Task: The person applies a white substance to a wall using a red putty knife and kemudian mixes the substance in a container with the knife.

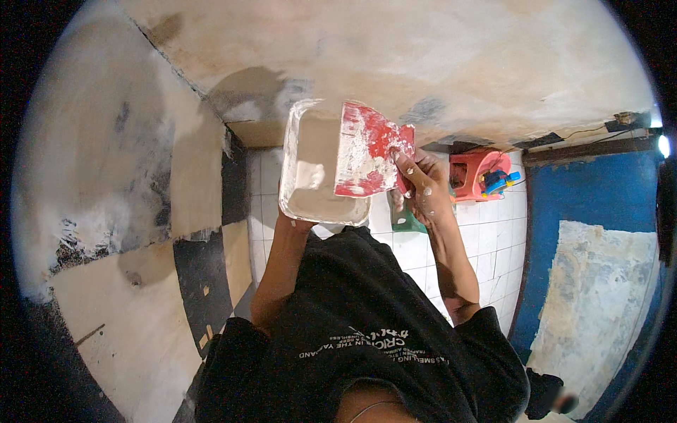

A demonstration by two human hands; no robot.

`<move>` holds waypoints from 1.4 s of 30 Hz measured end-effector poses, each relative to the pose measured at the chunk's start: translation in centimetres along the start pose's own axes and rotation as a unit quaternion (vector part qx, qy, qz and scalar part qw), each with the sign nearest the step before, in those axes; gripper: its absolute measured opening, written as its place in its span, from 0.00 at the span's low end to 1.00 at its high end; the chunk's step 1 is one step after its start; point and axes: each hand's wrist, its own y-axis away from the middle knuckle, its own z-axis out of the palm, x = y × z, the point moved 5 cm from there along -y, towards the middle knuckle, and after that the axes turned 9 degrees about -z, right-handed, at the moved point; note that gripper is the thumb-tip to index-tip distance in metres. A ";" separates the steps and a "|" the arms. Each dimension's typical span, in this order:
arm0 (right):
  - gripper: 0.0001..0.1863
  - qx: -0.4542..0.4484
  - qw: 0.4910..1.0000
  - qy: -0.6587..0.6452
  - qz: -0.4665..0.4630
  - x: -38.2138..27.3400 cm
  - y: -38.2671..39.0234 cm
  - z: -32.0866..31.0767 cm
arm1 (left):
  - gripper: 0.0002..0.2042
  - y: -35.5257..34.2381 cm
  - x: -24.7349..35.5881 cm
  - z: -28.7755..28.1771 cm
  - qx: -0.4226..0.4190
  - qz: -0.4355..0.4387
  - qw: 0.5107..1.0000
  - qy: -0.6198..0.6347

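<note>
My left hand [292, 217], mostly hidden, grips a white rounded rectangular tub [289, 169] from below. The tub holds pale, creamy paste, with a thicker white blob toward its lower left. My right hand [423, 180] is closed on a red spreader [370, 144] smeared with white paste, its wide blade lying over the tub's right part. White flecks of paste mark my right fingers.
A stained wall [423, 63] fills the top, a patchy black-and-beige wall [113, 296] the left. Right are a pink stool [465, 185] with a blue-and-yellow item [503, 183], and a blue panel [564, 190]. A green object [407, 222] is on white tiles [423, 261].
</note>
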 end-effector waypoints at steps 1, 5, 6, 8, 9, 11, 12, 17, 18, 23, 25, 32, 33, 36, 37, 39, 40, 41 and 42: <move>0.11 0.001 1.000 0.000 0.010 0.3 0.2 -0.1 | 0.25 0.2 0.0 -1.7 0.020 0.006 1.000 0.003; 0.11 0.007 0.999 -0.043 0.017 2.1 0.9 -1.5 | 0.25 0.2 -0.2 -4.1 0.054 0.016 0.998 0.007; 0.11 0.010 0.998 -0.051 0.019 2.3 1.0 -1.9 | 0.25 0.1 -0.2 -3.9 0.052 0.013 0.999 0.006; 0.11 0.023 0.998 -0.041 0.032 2.0 1.4 -2.4 | 0.25 0.1 -0.3 -3.7 0.048 0.014 0.999 0.001; 0.11 0.028 0.998 -0.036 0.037 1.8 1.6 -2.7 | 0.25 0.0 -0.4 -3.5 0.044 0.014 0.999 0.001; 0.11 0.042 0.998 -0.022 0.037 1.9 1.9 -3.7 | 0.25 0.0 -0.1 -3.3 0.033 0.016 0.999 0.000; 0.11 0.047 0.998 -0.015 0.036 1.8 2.1 -4.2 | 0.25 -0.1 0.1 -3.1 0.027 0.022 0.999 -0.001; 0.09 0.091 0.995 0.043 0.002 2.0 3.2 -5.7 | 0.25 0.9 2.5 -0.5 -0.007 0.043 0.999 -0.021; 0.08 0.098 0.993 0.038 -0.057 1.6 3.3 -6.3 | 0.25 1.1 2.9 0.1 -0.013 0.045 0.999 -0.024; 0.10 0.109 0.891 0.274 -0.346 -3.6 2.6 -4.6 | 0.25 1.6 3.0 1.8 -0.053 0.046 0.997 -0.034; 0.07 0.055 0.762 0.468 -0.444 -4.4 2.9 -2.4 | 0.25 1.7 2.3 2.4 -0.067 0.034 0.997 -0.030; 0.20 -0.096 0.638 0.499 -0.578 -2.8 2.2 2.4 | 0.25 2.2 0.7 4.0 -0.086 0.013 0.996 -0.030; 0.20 -0.097 0.640 0.505 -0.571 -2.6 2.3 2.1 | 0.24 2.3 0.7 4.0 -0.090 0.012 0.995 -0.027; 0.20 -0.081 0.652 0.462 -0.596 -2.3 2.4 1.5 | 0.24 2.6 0.4 4.6 -0.108 0.011 0.994 -0.027; 0.20 -0.078 0.653 0.470 -0.590 -2.0 2.5 1.0 | 0.24 2.6 0.4 4.8 -0.115 0.010 0.993 -0.026; 0.20 -0.073 0.652 0.485 -0.578 -1.6 2.8 0.3 | 0.24 2.7 0.1 5.5 -0.135 0.005 0.990 -0.025; 0.20 -0.071 0.655 0.485 -0.575 -1.6 2.9 0.2 | 0.24 2.7 0.1 5.9 -0.148 0.001 0.989 -0.025; 0.20 -0.068 0.658 0.485 -0.572 -1.7 3.0 0.1 | 0.24 2.7 -0.1 6.2 -0.161 -0.002 0.987 -0.023; 0.20 -0.066 0.662 0.485 -0.568 -1.7 3.1 0.1 | 0.24 2.6 -0.2 6.5 -0.176 -0.006 0.984 -0.021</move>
